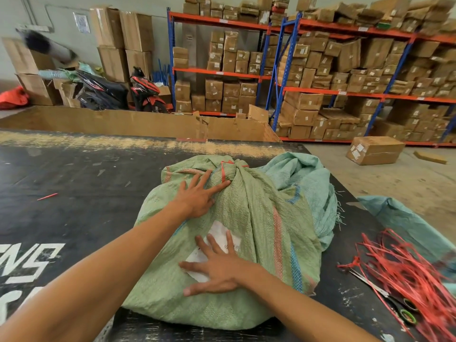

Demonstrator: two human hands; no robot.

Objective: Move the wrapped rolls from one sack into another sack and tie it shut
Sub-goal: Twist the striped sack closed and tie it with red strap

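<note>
1. Head view is looking down on a bulging pale-green woven plastic sack (246, 243) lying on its side at the middle of the dark, scuffed table (74, 193), its gathered neck pointing toward 12 o'clock.

2. That neck is being held closed by a thin red plastic strap (223, 172) knotted round it, so the tying step looks done and the wrapped rolls, themselves out of sight, are presumably sitting inside.

3. Left hand (197, 196) is lying flat with fingers spread on the sack's upper slope at 11 o'clock, fingertips reaching toward the knot, probably steadying the load or testing that the tie is holding.

4. Right hand (217, 267) is pressing down with straight, splayed fingers at the sack's 6 o'clock side, partly covering a white paper label (219, 233); neither hand is gripping anything.

5. Behind the full sack, at 1 o'clock, a limp light-blue woven sack (308, 176) is slumping flat, which suggests it is the emptied one, pushed aside to make room.

6. At 4 o'clock, a loose bundle of red plastic straps (407, 272) is spreading across the table corner beside green-handled scissors (402, 309), kept within the right hand's reach for cutting ties.

7. One stray red strip (47, 196) is lying alone at 9 o'clock, well apart from the sack.
</note>
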